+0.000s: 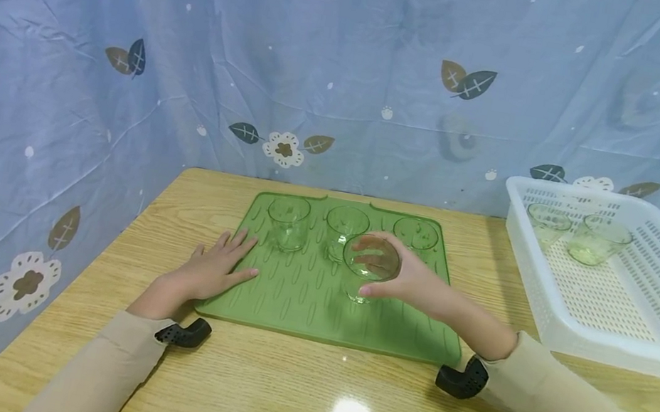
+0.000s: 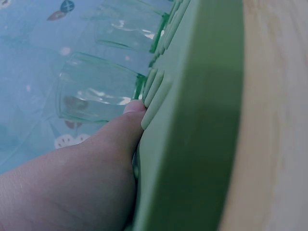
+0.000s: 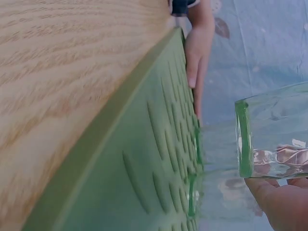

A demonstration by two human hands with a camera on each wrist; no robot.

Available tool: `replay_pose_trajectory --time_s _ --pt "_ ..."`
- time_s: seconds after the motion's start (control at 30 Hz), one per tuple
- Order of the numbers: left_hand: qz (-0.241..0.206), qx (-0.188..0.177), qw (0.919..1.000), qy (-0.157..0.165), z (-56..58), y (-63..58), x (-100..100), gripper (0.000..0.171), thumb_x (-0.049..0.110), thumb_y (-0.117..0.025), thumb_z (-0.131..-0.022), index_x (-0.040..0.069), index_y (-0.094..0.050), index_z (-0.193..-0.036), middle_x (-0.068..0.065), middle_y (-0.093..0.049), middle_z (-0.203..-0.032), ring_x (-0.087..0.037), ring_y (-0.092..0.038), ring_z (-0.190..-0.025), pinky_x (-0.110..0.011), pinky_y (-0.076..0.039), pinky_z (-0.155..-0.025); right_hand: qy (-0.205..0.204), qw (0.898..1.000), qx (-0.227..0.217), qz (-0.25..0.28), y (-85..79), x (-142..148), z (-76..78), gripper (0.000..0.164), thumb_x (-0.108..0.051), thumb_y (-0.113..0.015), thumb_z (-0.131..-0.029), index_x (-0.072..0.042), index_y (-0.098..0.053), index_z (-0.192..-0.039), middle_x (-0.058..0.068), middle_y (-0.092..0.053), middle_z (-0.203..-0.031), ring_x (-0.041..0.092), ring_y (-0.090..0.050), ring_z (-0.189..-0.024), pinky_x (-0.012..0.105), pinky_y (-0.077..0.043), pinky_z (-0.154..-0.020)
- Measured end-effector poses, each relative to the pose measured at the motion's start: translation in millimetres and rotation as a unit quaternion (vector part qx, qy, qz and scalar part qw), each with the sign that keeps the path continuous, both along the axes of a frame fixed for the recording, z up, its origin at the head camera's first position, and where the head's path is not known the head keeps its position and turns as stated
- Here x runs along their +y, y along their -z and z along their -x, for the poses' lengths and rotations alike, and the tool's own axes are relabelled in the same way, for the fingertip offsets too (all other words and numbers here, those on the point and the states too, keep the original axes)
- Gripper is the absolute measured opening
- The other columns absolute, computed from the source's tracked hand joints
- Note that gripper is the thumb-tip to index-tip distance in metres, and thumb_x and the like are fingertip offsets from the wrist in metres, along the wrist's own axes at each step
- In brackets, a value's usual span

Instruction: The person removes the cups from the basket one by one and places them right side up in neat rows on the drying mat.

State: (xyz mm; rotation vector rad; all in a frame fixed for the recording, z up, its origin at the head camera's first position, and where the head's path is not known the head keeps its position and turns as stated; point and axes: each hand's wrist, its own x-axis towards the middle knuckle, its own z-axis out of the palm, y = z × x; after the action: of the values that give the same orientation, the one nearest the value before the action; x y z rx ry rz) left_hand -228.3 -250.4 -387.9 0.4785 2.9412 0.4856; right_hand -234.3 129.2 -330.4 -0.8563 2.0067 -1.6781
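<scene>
My right hand (image 1: 413, 273) grips a clear, green-tinted drinking glass (image 1: 356, 284), thumb on the near side and fingers round the far side. In the right wrist view, the base of this glass (image 3: 244, 139) is raised off the green ribbed drying mat (image 1: 288, 307). Flat on the mat's left edge rests my left hand (image 1: 209, 273), fingers spread. Along the back of the mat stand three similar glasses: a left glass (image 1: 288, 224), a middle glass (image 1: 345, 226) and a right glass (image 1: 416, 233), the last partly hidden behind my right hand.
To the right, a white plastic basket (image 1: 637, 355) with slotted walls holds two more glasses, one (image 1: 548, 222) in its back left corner and another (image 1: 598, 241) beside it. Everything stands on a wooden table (image 1: 262, 390). A blue patterned curtain (image 1: 391, 64) hangs behind.
</scene>
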Motion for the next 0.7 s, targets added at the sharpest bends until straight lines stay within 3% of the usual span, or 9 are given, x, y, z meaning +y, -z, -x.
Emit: replay_pose_trajectory --time_s 0.33,0.7 --pt "0.005 0.002 1.0000 0.002 1.5 1.0 -1 0.078 0.053 -0.045 -0.108 0.010 -0.017 -0.166 -0.020 -0.005 -0.170 -0.049 0.000 -0.152 -0.082 -0.002 -0.108 -0.028 0.999 0.010 0.012 5.5 -26 0.0 0.090 -0.011 -0.088 -0.082 0.003 -0.033 -0.153 0.025 -0.042 -0.154 0.041 -0.042 -0.142 0.043 -0.028 -0.120" --pt "0.011 0.005 0.9999 0.004 2.1 1.1 0 0.078 0.053 -0.045 -0.108 0.010 -0.017 -0.166 -0.020 -0.006 -0.170 -0.049 -0.001 -0.152 -0.082 -0.004 -0.108 -0.018 0.999 -0.017 0.030 11.0 -51 -3.3 0.086 -0.005 -0.084 -0.084 -0.001 -0.034 -0.153 0.022 -0.043 -0.154 0.039 -0.043 -0.142 0.046 -0.034 -0.117"
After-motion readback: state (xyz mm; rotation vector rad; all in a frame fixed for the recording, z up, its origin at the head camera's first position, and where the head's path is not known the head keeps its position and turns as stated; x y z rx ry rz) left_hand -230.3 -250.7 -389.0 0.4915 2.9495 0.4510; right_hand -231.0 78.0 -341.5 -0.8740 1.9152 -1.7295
